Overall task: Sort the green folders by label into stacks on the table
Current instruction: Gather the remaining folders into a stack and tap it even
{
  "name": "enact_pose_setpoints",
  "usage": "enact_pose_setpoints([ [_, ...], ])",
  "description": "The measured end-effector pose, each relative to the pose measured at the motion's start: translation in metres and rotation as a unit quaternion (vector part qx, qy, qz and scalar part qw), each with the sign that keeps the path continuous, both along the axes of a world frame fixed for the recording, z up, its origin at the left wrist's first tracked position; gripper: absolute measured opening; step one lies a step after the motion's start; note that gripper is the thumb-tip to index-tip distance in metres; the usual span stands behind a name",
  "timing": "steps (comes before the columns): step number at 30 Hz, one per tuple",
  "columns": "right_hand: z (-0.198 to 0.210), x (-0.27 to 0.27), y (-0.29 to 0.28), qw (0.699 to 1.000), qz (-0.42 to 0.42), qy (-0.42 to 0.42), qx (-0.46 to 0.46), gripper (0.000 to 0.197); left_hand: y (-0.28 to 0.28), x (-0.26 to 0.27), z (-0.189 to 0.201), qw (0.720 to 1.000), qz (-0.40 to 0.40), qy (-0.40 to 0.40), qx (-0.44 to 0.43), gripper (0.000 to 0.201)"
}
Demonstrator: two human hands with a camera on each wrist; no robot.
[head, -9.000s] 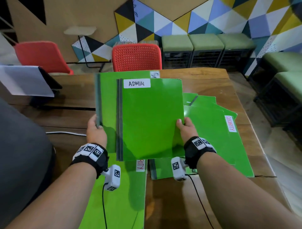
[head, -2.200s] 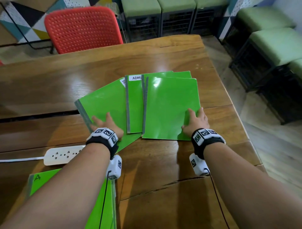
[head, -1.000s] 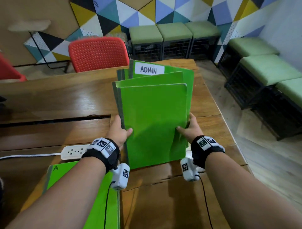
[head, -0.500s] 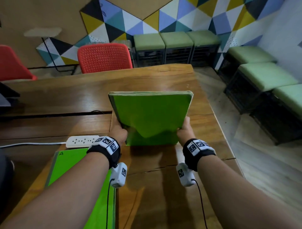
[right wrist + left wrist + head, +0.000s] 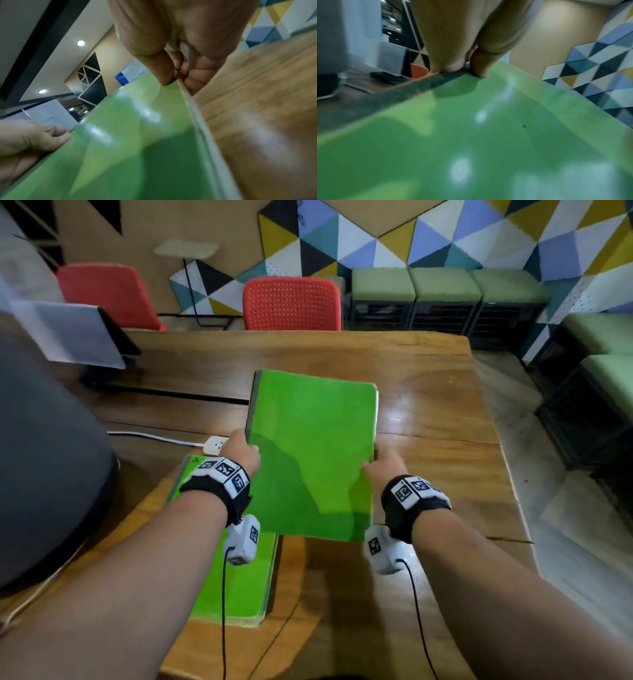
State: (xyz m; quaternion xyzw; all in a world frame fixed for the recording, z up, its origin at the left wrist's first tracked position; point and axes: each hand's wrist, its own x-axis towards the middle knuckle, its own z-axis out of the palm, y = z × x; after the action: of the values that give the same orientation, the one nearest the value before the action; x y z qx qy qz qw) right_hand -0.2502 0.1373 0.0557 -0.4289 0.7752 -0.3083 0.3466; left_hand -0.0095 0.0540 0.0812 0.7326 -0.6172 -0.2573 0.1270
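Head view: both hands hold a flat bundle of glossy green folders [image 5: 311,453] above the wooden desk [image 5: 428,419], left hand [image 5: 239,455] at 9 o'clock, right hand [image 5: 383,470] at 3. Another green stack [image 5: 236,587] lies at 7 o'clock.

Left wrist view: thumb [image 5: 481,63] presses the smooth cover by its grey spine.

Right wrist view: fingers [image 5: 197,79] pinch the layered edge.

Held bundle of glossy green plastic folders [image 5: 310,453] shows its blank cover only, labels hidden. Flat green folder stack on the wooden table [image 5: 236,583] is half covered by the left forearm, label cut to "A". Both wrist views blurred
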Motion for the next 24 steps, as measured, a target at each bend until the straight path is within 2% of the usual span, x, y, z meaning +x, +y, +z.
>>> enact_pose_setpoints([
  [4, -0.034, 0.058, 0.009, 0.992, 0.104, 0.009, 0.066, 0.025, 0.010, 0.076, -0.020, 0.994, -0.006, -0.079, 0.080, 0.029],
  [8, -0.052, 0.111, 0.014, 0.980, 0.150, 0.036, 0.125, 0.019, 0.016, 0.142, -0.039, 0.982, -0.032, -0.127, 0.136, 0.037],
  [12, -0.065, 0.153, 0.019, 0.974, 0.142, 0.047, 0.169, 0.013, 0.015, 0.190, -0.064, 0.978, -0.048, -0.132, 0.155, 0.049],
  [15, -0.068, 0.172, 0.022, 0.967, 0.149, 0.080, 0.191, 0.028, 0.010, 0.208, -0.073, 0.979, -0.059, -0.121, 0.155, 0.059],
  [18, -0.073, 0.182, 0.026, 0.963, 0.114, 0.104, 0.222, 0.040, 0.008, 0.209, -0.076, 0.985, -0.071, -0.035, 0.152, 0.084],
  [19, -0.075, 0.185, 0.027, 0.963, 0.097, 0.101, 0.232, 0.041, 0.009, 0.206, -0.072, 0.985, -0.055, -0.017, 0.164, 0.083],
  [21, -0.079, 0.188, 0.032, 0.968, 0.057, 0.070, 0.233, 0.039, 0.012, 0.201, -0.071, 0.976, -0.037, -0.034, 0.213, 0.071],
  [24, -0.081, 0.193, 0.036, 0.974, 0.009, 0.040, 0.225, 0.038, 0.013, 0.198, -0.075, 0.964, -0.034, -0.035, 0.263, 0.064],
])
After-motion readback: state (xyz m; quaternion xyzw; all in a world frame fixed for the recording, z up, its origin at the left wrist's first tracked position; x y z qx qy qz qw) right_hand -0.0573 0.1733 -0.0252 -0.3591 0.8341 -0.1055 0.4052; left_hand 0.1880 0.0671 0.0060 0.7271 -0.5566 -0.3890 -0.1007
